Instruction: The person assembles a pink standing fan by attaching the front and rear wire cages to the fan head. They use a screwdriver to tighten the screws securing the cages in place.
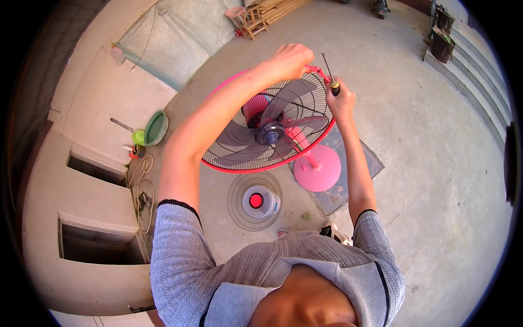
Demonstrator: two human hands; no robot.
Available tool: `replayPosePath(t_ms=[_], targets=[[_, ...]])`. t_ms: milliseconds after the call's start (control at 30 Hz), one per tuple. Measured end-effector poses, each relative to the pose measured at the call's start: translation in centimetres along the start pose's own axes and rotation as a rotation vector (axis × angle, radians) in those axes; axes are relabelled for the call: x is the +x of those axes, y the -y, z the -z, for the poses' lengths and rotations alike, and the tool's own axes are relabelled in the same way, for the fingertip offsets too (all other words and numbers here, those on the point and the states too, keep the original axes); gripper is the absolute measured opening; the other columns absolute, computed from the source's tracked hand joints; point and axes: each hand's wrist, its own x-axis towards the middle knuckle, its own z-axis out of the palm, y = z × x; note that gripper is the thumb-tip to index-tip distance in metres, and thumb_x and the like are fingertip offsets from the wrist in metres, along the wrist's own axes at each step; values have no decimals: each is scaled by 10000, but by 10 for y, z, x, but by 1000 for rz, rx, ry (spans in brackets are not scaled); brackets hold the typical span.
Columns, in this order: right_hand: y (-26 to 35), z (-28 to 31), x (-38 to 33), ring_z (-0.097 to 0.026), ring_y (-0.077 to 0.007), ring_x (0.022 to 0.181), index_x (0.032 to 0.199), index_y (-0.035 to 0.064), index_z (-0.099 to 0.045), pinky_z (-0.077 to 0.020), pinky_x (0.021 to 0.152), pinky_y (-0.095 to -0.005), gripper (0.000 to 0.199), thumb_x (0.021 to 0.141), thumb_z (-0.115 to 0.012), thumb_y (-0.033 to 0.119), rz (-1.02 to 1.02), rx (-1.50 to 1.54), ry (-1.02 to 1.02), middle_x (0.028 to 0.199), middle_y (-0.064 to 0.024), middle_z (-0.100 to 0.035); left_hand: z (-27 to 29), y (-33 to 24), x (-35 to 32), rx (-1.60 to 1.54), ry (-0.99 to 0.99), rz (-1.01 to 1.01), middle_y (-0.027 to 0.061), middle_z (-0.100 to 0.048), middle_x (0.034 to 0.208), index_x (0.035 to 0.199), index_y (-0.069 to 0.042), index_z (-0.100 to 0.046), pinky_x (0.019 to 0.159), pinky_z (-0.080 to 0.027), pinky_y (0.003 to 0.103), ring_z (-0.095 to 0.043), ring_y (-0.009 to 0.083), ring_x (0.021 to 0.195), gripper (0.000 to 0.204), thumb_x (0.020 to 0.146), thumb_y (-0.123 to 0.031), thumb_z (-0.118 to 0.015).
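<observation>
Shirt (234, 278) lines the lower edge; ahead stands the fan (269, 133), left hand (293, 59) curled at its rim (246, 172), grip unclear, right hand (342, 102) closed round a screwdriver (335, 87); floor (436, 191) spreads right to steps (475, 77).

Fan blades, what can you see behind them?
Behind the blades: a wire grille and, through it, a pink housing. Your left forearm covers part of the grille; the hub hides what's behind it.
</observation>
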Motion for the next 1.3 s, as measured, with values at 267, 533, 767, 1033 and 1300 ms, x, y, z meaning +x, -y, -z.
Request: replayPosePath(t_ms=[267,533,767,1033,1300], targets=[[17,-10,11,-649,-294,682,961,107,-674,-512,594,-353,251,725,-684,25,231,21,-113,769,-116,-662,2,-5,-4,-79,-41,-18,175,-651,866,808,-24,-653,767,-492,466,-616,370,914,86,739,-20,-603],[28,-7,16,-638,-303,611,858,55,-677,-497,556,-351,111,748,-691,46,90,54,-83,701,-155,-640,-4,-2,-5,42,-32,-60,176,-651,911,835,-24,-664,785,-494,467,-613,376,936,145,727,19,-578],[20,-8,20,-629,-316,573,855,56,-677,-483,527,-350,125,756,-711,125,18,19,-21,635,-157,-617,-3,2,-2,-52,-9,-1,159,-632,876,828,-21,-635,720,-498,449,-615,369,861,107,750,-92,-651],[21,1,23,-651,-296,607,862,62,-691,-490,551,-345,145,750,-721,150,1,22,102,654,-155,-632,6,1,-4,-98,52,137,135,-641,839,780,-34,-632,677,-505,444,-626,340,853,253,666,-202,-782],[22,1,14,-652,-252,588,880,65,-702,-488,553,-333,151,751,-728,141,-30,109,42,663,-143,-643,-7,-4,-19,-4,-203,-59,131,-601,823,801,-37,-606,670,-487,447,-593,342,846,132,729,-114,-685]])
